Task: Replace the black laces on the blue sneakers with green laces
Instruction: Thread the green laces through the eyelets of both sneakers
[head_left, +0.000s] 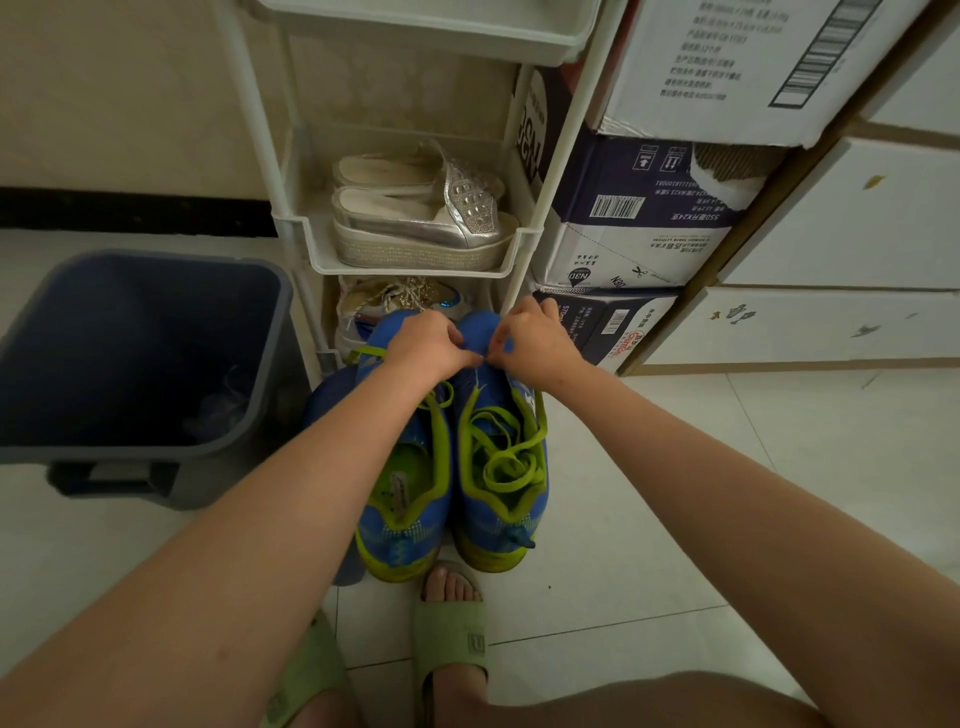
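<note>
While the two blue sneakers stand side by side on the tiled floor (675, 519), toes far and heels near, both hands work at the far end of the right sneaker (501, 512). The left hand (423, 343) and the right hand (537, 338) have their fingers curled into tight pinches, tips almost meeting over the toe end; whether they pinch a lace or the fabric I cannot tell. A green lace (506, 460) lies in loose loops across the right sneaker's opening. The left sneaker (402, 509) also shows green lace near its far end. Left of the sneakers sits a dark bin (156, 447). Beyond them is a white rack (524, 244) holding silver sandals (421, 213), with stacked boxes (639, 208) to the right. Nearest are two feet in green slippers (449, 639).
</note>
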